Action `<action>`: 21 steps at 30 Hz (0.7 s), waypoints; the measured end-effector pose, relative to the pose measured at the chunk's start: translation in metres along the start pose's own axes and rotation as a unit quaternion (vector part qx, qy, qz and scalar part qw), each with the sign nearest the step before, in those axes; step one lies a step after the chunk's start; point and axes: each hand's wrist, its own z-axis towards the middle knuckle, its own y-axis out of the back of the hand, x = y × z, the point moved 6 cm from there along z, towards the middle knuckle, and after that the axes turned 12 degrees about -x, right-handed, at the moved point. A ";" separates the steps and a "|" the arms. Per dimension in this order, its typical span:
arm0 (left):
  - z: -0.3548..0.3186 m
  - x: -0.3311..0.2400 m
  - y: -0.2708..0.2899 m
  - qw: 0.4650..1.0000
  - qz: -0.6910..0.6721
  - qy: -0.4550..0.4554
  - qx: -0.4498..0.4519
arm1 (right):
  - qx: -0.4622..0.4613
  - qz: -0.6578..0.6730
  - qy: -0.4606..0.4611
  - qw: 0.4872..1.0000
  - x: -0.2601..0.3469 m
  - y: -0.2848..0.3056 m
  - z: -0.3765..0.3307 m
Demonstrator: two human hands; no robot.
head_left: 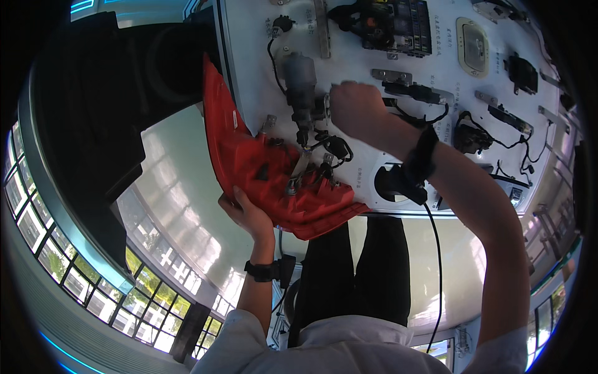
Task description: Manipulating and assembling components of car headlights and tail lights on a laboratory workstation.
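Note:
A red tail light housing (pixel 252 159) lies tilted along the board's near left edge, its moulded back facing me. My left hand (pixel 246 212) grips its lower left edge, with the thumb on the red plastic. A dark grey cylindrical device (pixel 300 87) stands over the housing's far side, its narrow black tip reaching down toward the lamp's fittings. My right hand (pixel 358 109) is closed in a fist just right of this device. What those fingers hold is hidden beneath the hand. A black connector with wires (pixel 336 147) hangs beside the housing.
The white display board (pixel 364 159) carries a black fuse box (pixel 395 28), an oval lamp (pixel 473 47), brackets and wiring harnesses. A round black part (pixel 392 182) sits at the near edge. Dark bodywork (pixel 93 106) rises at the left. A black cable (pixel 438 249) hangs from my right wrist.

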 end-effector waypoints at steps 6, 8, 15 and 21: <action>0.001 0.004 0.001 1.000 0.017 0.005 0.008 | -0.061 0.250 -0.206 0.944 -0.022 0.002 0.056; 0.001 0.002 0.001 1.000 0.010 0.016 0.008 | -0.032 0.297 -0.238 0.924 -0.020 -0.008 0.061; 0.000 -0.009 0.002 1.000 -0.012 0.017 0.013 | -0.053 0.302 -0.251 0.918 -0.014 -0.016 0.065; 0.001 -0.002 0.000 0.997 -0.069 0.037 0.013 | -0.041 0.319 -0.274 0.907 -0.020 -0.018 0.065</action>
